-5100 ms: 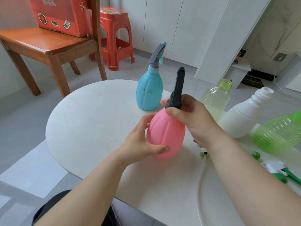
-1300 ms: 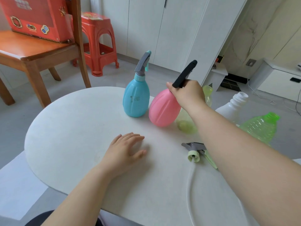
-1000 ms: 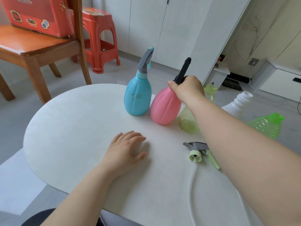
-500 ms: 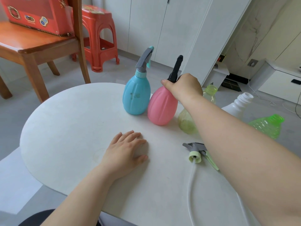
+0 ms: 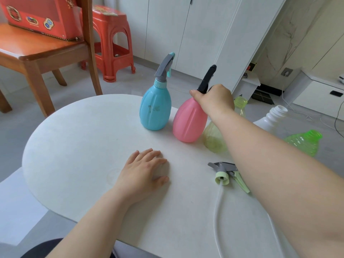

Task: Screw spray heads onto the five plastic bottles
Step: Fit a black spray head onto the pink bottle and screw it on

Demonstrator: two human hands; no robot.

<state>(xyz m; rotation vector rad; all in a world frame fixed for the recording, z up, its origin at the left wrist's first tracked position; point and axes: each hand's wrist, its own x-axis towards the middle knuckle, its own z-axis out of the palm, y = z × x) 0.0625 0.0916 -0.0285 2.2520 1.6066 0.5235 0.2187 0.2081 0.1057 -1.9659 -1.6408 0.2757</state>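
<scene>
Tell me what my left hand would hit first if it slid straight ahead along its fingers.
Probably the pink bottle; the blue bottle stands just beside that line, so it's a close call.

Bright, even daylight, source unseen. Faint soft-edged shadow on table under left hand. Wide-angle bowing: cabinet lines behind table lean outward. Near table's front edge, forearms look soft, slightly smeared; table's middle sharp.

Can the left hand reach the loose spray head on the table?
Probably yes: left hand lies flat and empty, loose spray head to its right, bare table between. Right forearm crowds its trigger side.
</scene>
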